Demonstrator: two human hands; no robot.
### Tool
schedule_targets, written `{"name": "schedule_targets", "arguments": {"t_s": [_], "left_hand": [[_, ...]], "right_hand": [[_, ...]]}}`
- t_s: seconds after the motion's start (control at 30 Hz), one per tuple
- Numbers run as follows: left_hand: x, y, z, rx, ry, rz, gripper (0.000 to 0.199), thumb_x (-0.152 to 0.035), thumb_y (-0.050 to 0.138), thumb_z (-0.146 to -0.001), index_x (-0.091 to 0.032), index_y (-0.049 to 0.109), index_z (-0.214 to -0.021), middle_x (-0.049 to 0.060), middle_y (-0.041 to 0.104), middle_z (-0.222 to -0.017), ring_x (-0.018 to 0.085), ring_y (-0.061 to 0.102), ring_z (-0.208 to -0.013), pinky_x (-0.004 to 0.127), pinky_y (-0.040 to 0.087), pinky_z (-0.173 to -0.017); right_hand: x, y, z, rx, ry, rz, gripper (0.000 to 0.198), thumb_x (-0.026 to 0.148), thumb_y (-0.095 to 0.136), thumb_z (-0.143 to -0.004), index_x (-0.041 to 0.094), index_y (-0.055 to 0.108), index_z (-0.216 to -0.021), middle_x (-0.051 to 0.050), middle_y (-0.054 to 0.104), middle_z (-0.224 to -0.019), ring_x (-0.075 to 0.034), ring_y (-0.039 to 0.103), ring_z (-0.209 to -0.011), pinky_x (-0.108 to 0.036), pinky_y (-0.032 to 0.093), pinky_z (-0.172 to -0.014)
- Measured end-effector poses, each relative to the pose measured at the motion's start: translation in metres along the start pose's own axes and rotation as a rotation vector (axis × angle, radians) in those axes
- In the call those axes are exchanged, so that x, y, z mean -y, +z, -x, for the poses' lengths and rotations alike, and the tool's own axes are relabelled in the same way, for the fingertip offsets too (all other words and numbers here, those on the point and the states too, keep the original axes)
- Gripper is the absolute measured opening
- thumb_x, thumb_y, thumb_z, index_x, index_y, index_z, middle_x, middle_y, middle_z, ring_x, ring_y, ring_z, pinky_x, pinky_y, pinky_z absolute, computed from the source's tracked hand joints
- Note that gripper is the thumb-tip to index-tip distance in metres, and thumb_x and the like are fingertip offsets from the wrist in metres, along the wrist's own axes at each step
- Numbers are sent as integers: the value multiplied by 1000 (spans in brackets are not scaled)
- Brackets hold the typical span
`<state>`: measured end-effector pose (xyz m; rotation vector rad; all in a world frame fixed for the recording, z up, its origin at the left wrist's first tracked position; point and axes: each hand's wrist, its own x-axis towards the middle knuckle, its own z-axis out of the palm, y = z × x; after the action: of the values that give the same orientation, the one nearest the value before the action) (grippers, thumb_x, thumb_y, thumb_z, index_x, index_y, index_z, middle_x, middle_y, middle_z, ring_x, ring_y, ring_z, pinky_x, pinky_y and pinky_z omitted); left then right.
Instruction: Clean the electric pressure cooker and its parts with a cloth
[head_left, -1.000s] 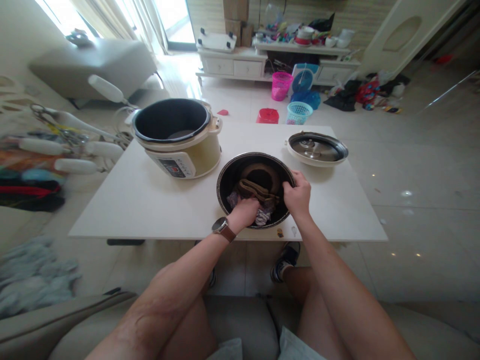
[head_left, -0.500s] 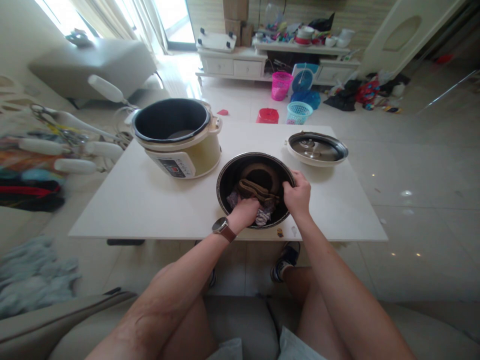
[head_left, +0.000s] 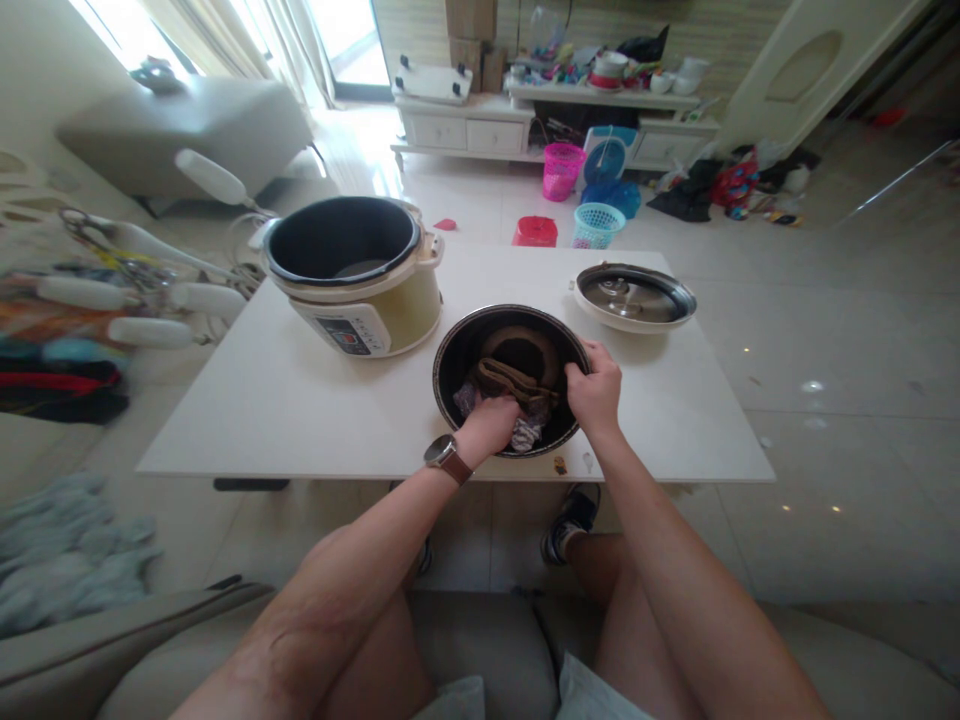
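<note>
A dark round inner pot (head_left: pixel 457 345) with a worn rim is on the white table, tilted a little towards me. My right hand (head_left: pixel 598 390) grips its right rim, thumb inside and fingers outside. Inside the pot, my left hand (head_left: pixel 491 422), with a watch (head_left: pixel 440 452) on its wrist, is closed on a crumpled patterned cloth (head_left: pixel 526 433). A folded brown cloth (head_left: pixel 506 380) lies just beyond those fingers, against the pot's bottom. My left fingertips are partly hidden in the fabric.
A pressure cooker body (head_left: pixel 405 325) without its lid stands at the back left of the white table (head_left: pixel 315 425). The detached lid (head_left: pixel 637 322) lies upside down at the back right. Beyond the table are a pink basket (head_left: pixel 562 175), a light blue basket (head_left: pixel 598 228) and a red stool (head_left: pixel 535 233).
</note>
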<state>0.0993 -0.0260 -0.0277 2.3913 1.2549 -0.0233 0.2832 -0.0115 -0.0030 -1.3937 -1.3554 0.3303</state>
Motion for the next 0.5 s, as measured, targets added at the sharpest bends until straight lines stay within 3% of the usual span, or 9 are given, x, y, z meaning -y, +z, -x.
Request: {"name": "schedule_targets", "arguments": {"t_s": [0.5], "left_hand": [[2, 3, 0, -14, 8, 47, 46, 0, 51, -92, -20, 82, -120, 17, 75, -129, 34, 69, -130, 63, 35, -125]], "right_hand": [[1, 0, 0, -5, 6, 3, 43, 14, 57, -77, 23, 84, -109, -6, 81, -112, -25, 74, -108, -43, 57, -108]]}}
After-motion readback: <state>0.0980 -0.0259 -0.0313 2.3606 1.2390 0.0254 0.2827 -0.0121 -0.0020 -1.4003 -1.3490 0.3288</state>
